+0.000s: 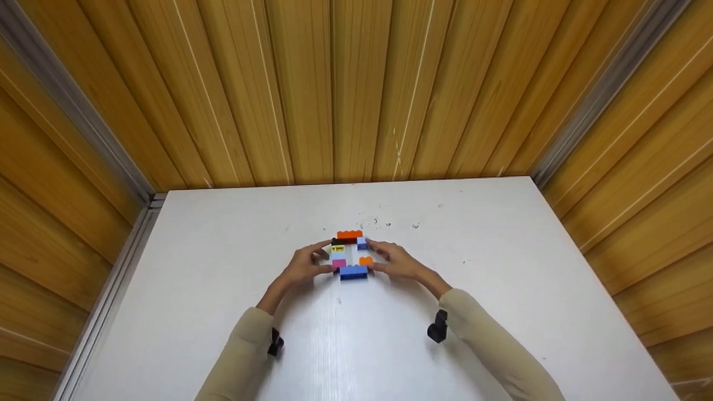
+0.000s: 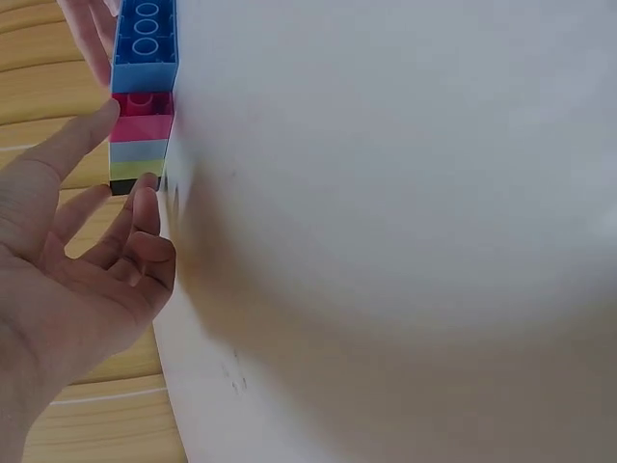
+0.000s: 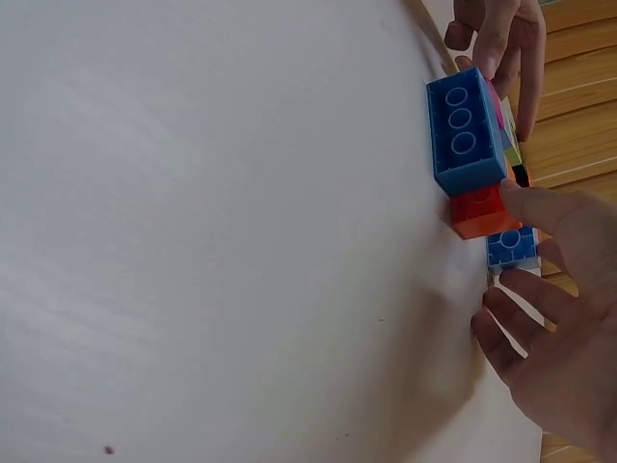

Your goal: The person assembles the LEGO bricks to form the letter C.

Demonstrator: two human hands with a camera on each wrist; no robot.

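A ring of toy building bricks lies on the white table in the head view, between both hands. An orange-red brick (image 1: 350, 234) forms its far end and a blue brick (image 1: 353, 272) its near end. Along the left side, black, yellow (image 1: 338, 249), pale and pink (image 2: 141, 127) bricks make a column. My left hand (image 1: 305, 264) holds this column, thumb at the pink brick and fingertips by the black one (image 2: 123, 186). On the right, my right hand (image 1: 396, 262) has its thumb on an orange brick (image 3: 485, 227) and fingers at a small light-blue brick (image 1: 362, 243).
The white table (image 1: 223, 239) spreads around the bricks, with small dark marks (image 1: 389, 224) beyond them. Wood-patterned panels (image 1: 356, 94) stand at the back and sides. Black wrist devices (image 1: 438, 326) sit under the beige sleeves (image 1: 490, 345).
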